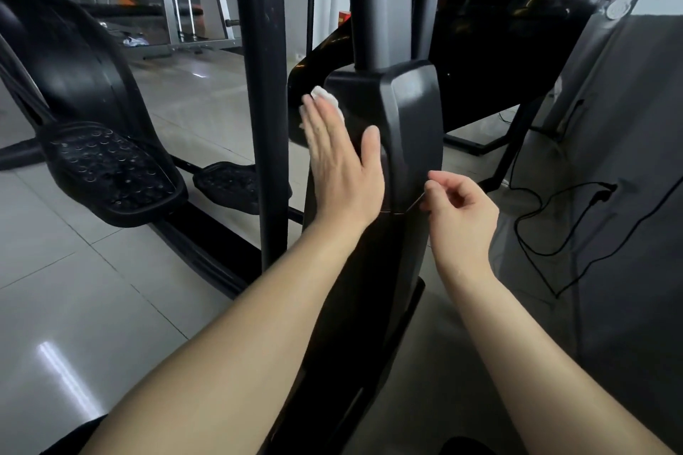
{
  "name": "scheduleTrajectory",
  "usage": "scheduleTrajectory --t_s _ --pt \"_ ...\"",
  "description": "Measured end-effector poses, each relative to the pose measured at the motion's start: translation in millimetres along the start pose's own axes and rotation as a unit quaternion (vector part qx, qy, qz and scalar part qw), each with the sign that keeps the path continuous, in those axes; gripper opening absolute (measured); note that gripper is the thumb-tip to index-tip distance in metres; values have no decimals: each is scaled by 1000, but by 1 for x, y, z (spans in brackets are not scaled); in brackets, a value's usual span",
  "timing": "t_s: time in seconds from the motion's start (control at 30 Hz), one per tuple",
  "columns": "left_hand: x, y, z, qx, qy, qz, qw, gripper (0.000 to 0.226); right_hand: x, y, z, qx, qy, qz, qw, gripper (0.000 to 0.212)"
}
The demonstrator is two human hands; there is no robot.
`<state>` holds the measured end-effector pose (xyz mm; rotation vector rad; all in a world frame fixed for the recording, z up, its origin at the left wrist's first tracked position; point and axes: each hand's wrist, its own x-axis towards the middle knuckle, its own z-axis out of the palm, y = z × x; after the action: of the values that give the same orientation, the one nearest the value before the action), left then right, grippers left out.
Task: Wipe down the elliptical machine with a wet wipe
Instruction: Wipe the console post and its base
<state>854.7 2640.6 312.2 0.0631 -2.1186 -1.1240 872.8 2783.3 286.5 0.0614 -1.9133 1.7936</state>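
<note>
**A:** Where's the wipe right now?

**B:** The wet wipe [327, 94] is pinned flat against the left side of the elliptical machine [414, 114], on the black centre housing just under the post. The left grip [340, 159] lies over it with the fingers straight and spread. It's pressing the wipe, not clutching it, and only the top edge of the wipe shows past the fingertips.

**A:** And the other one?

**B:** The right grip [462, 207] sits at the housing's lower right edge with the fingers curled in and the thumb meeting the forefinger. It may be pinching something thin there, or only touching the seam. I can't tell which from this angle.

**A:** So how far along is the job?

**B:** Mid-job, I'd say. The housing's side panel is the step in hand. No surface looks plainly wet or streaked, so I can't say what is finished.

**A:** What's left?

**B:** Going by what lies away from the wipe, there's the near pedal [111, 174], the upright bar [266, 85] and the housing's front face. Anything higher up is out of view.
</note>
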Motion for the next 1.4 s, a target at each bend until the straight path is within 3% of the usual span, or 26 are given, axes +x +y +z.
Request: scheduleTrajectory --t_s 0.13,0.2,0.3,0.4,0.47,0.53,0.67,0.73,0.83,0.9,0.97,1.17,1.3,1.33,1.4 --pt "-49 13 12 69 -32 192 978 73 -2 7 -6 13 0 19 1000 15" --pt "-65 8 16 128 -52 248 959 74 -1 13 -10 16 0 29 999 15" --pt "-52 -11 10 141 -21 193 971 75 -2 23 -12 15 -7 45 999 16" --pt "-27 -23 0 41 -7 47 998 78 -7 31 -11 -1 -17 51 999 16" --pt "-28 -26 1 17 -8 25 1000 79 -13 35 -9 -3 -26 54 998 15" --pt "-50 -23 7 25 -7 55 998 80 -18 40 -8 4 -29 62 998 15" --pt "-102 -25 20 88 -72 200 973 78 -25 50 -9 2 -22 70 997 16" --pt "-104 -32 20 109 -70 209 969 78 -25 55 -12 0 -18 77 997 16" --pt "-94 -51 23 103 -37 93 990 81 -26 61 -16 -7 -17 85 996 15" --pt "-84 -64 23 52 -30 -30 998 89 -29 67 -18 -16 -23 89 996 14" --pt "-85 -73 27 7 -35 -86 996 95 -33 74 -20 -21 -29 94 995 14" --pt "-159 -52 43 63 -110 80 989 80 -47 98 -23 -34 -28 111 993 15" --pt "-162 -64 40 111 -133 134 976 76 -53 114 -26 -39 -29 143 988 15" --pt "-160 -70 41 119 -131 121 977 77 -55 117 -27 -35 -29 154 987 14" --pt "-149 -84 42 107 -107 16 988 82 -58 122 -29 -34 -30 169 985 13"
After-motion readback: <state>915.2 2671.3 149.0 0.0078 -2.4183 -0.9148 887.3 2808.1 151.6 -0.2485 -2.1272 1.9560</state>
